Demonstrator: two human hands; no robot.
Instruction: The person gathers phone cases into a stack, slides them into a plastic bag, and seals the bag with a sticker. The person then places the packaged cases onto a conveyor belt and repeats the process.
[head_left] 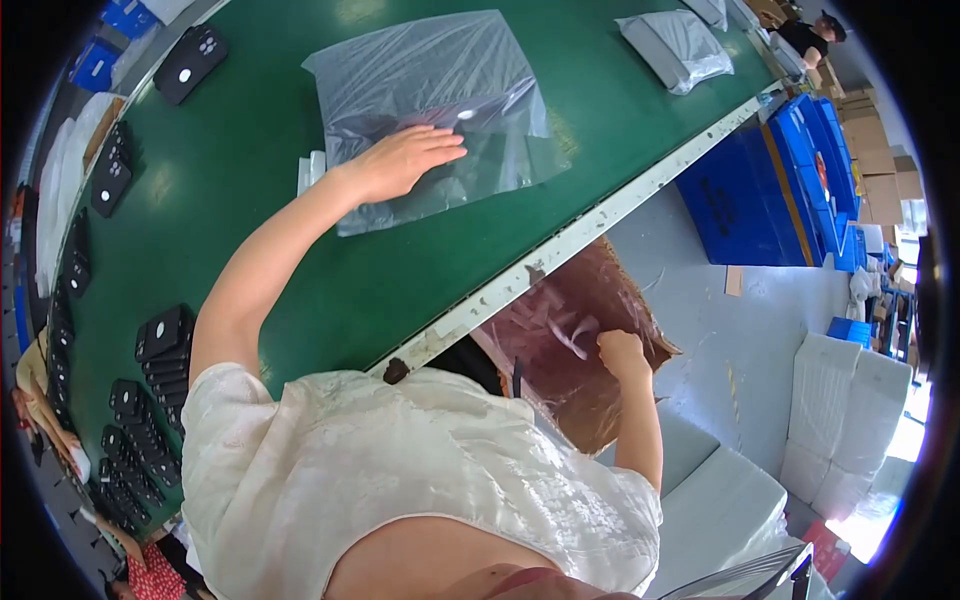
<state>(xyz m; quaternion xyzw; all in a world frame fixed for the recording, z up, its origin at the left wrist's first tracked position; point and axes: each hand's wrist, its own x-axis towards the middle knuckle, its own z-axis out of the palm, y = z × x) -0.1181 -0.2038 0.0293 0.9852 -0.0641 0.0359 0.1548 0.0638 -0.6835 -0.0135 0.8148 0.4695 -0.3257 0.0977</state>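
A clear plastic bag (440, 75) with a dark, flat content lies on the green work surface (400, 290). My left hand (405, 162) rests flat on its near part, fingers stretched out and close together. A small white piece (312, 170) shows beside the bag's left edge. To the lower right, my right hand (622, 355) is closed in a fist over the edge of an open cardboard box (590, 410). Loose whitish strips (570, 335) lie inside that box. Whether the fist holds anything is hidden.
Stacks of black flat items (165, 345) stand along the left side. Another bagged parcel (680, 50) lies farther along. A metal edge (600, 215) borders the surface. Blue bins (745, 195) and white wrapped blocks (845, 420) stand on the right. Other people (805, 40) are around.
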